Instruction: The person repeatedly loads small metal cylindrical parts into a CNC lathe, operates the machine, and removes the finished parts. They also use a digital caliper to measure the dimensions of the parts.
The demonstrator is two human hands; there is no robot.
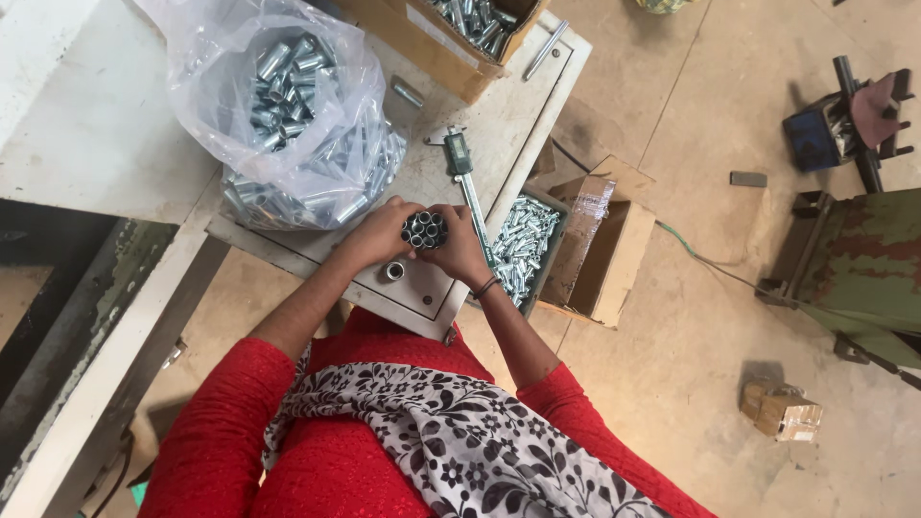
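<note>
I see a bundle of short metal tubes (424,229) standing on end on the worktop (96,144), open ends facing up at me, pressed between both hands: the left hand (382,233) cupped against its left side, the right hand (459,245) wrapped round its right, fingers curled shut on it. One loose tube (394,270) stands just below the left hand. A caliper (463,173) lies beyond the bundle. The plastic bag (288,105), cardboard box (451,29) and tray (523,245) all hold more tubes

bundle of short silver tubes (424,229): shiny plated metal
clear bag (288,105): glossy thin plastic
brown boxes (604,245): matt cardboard
white bench top (96,125): dull, scuffed paint
</note>
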